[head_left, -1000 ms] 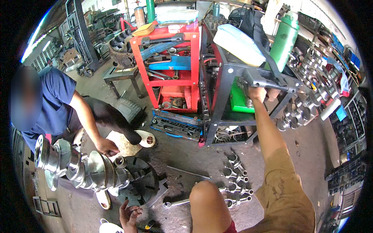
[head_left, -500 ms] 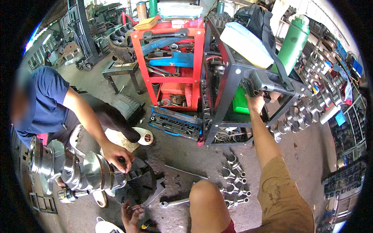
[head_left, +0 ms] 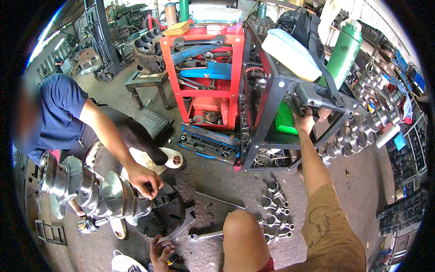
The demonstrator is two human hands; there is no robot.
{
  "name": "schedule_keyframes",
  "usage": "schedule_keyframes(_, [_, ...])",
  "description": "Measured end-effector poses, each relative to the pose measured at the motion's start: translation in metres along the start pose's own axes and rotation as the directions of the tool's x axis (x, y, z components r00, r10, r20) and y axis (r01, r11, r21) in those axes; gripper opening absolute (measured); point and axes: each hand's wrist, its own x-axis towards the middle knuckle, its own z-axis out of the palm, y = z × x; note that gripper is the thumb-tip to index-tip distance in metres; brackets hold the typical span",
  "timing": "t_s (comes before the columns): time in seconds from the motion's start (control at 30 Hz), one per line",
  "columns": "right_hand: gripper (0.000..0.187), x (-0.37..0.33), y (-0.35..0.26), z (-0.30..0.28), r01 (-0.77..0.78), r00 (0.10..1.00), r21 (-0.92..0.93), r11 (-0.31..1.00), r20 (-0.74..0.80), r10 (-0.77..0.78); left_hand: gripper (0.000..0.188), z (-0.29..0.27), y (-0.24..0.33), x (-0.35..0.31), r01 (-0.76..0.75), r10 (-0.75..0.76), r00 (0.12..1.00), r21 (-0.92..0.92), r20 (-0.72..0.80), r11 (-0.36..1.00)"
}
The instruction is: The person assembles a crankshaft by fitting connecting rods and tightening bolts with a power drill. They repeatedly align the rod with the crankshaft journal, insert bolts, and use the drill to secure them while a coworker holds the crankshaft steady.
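My right hand (head_left: 304,121) reaches into the upper tray of the black cart (head_left: 267,106), its fingers closed around the end of a dark metal wrench (head_left: 294,103). The cart's edge and the hand itself hide part of that grip. Low in the view, my left hand (head_left: 161,253) is palm up with fingers loosely bent and apart, and I see nothing in it. A small yellow and black object (head_left: 171,260) lies beside it. Just above is a dark round plate (head_left: 165,215) under the end of a shiny crankshaft (head_left: 113,195). A co-worker's hand (head_left: 144,180) rests near that end.
Connecting rods (head_left: 276,213) lie on the floor right of my knee, with a ratchet wrench (head_left: 206,235) and a thin rod (head_left: 219,200) to its left. Ahead stand a red tool cart (head_left: 238,68) and an open blue socket set (head_left: 208,144). More crankshafts (head_left: 358,131) line the right.
My right hand has shifted slightly within the cart's tray, and more of the wrench shows. My left hand has moved a little right and down. The view has turned slightly.
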Motion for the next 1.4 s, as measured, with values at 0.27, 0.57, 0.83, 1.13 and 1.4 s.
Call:
schedule_keyframes(0.27, [0.065,-0.006,0.011,0.006,0.031,0.997,0.012,0.999,-0.073,-0.030,0.052,-0.007,0.016,-0.007,-0.042,0.040,0.999,0.099,0.018,0.994])
schedule_keyframes(0.57, [0.046,-0.081,-0.071,-0.057,0.406,0.842,0.164,0.899,-0.449,-0.299,0.054,-0.041,0.055,-0.039,-0.144,0.144,0.990,0.054,0.003,0.988])
schedule_keyframes(0.83, [0.014,-0.290,-0.268,-0.143,0.171,0.761,0.878,0.446,0.170,-0.626,0.049,-0.092,0.091,-0.032,-0.149,0.151,0.988,0.395,0.026,0.906])
schedule_keyframes(1.13, [0.009,-0.373,-0.324,-0.092,-0.099,0.566,0.862,0.497,0.459,-0.685,0.049,-0.122,0.055,0.000,-0.173,0.173,0.979,0.899,0.110,0.402])
schedule_keyframes(1.4, [0.016,-0.369,-0.305,-0.063,-0.257,0.504,0.742,0.619,0.650,-0.569,0.049,-0.124,0.038,0.004,-0.209,0.173,0.975,0.839,0.139,0.503])
